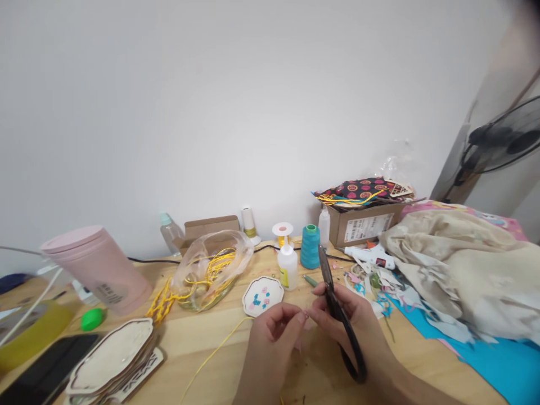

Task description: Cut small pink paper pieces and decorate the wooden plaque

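My left hand (270, 343) is low in the middle, its fingers pinched round a tiny pink piece that I cannot make out clearly. My right hand (352, 323) meets it fingertip to fingertip and grips dark scissors (340, 315), blades pointing up and away toward the teal thread spool (310, 246). A small white scalloped dish (262, 295) with blue and pink bits lies just beyond my left hand. A yellow cord (215, 351) trails across the wooden table (202, 337) to the left of my hands.
Pink tumbler (99, 267), clear bag of yellow cord (211, 270), glue bottle (287, 267), white glue gun (371, 257), cardboard box of fabric (367, 222). Stacked wooden plaques (113, 360), phone (46, 371) at left. Beige cloth (464, 264), blue sheet (498, 360), fan (502, 140) at right.
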A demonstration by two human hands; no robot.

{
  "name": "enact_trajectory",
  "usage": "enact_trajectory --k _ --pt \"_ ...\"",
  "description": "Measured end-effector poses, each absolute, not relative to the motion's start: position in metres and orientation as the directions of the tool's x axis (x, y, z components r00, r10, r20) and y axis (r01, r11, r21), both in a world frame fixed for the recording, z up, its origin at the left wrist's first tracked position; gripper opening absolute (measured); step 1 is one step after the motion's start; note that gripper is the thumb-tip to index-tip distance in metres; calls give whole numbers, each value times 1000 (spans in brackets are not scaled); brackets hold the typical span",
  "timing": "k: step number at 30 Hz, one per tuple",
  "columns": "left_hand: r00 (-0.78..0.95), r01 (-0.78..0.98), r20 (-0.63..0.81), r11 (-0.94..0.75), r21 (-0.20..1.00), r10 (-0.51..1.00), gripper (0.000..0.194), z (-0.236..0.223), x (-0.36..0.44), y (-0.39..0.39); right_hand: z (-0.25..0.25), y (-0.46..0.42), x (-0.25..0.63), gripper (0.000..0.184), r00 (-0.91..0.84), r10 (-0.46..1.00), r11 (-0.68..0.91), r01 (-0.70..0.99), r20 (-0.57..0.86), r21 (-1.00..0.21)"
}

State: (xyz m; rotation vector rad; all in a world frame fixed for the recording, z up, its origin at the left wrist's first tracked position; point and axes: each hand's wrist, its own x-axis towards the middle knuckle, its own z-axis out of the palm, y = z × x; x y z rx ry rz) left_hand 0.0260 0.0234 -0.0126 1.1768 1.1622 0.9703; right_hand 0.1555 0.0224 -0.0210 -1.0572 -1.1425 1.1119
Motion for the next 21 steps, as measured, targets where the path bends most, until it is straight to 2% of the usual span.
enact_trajectory --k 4,9,12,14,17,21 --pt "168 -2 -86 87 996 982 17 -13 25 24 -21 21 154 24 38 991 135 -96 132 -986" --pt "181 174 26 -58 983 983 16 -19 21 23 -24 22 156 27 61 988 145 -121 139 -982" --pt "186 245 45 -91 965 982 16 -21 21 21 -24 22 156 31 45 988 152 -132 147 -980" --pt "177 187 29 -62 980 984 17 -20 22 20 -23 21 156 28 38 986 166 -121 162 -979" --pt "116 9 -3 2 1000 993 17 -15 21 21 -23 19 157 25 -22 988 151 -117 154 -982" --pt "34 -130 -38 42 991 999 18 -8 15 25 -31 20 157 37 -265 950 88 -278 164 -956"
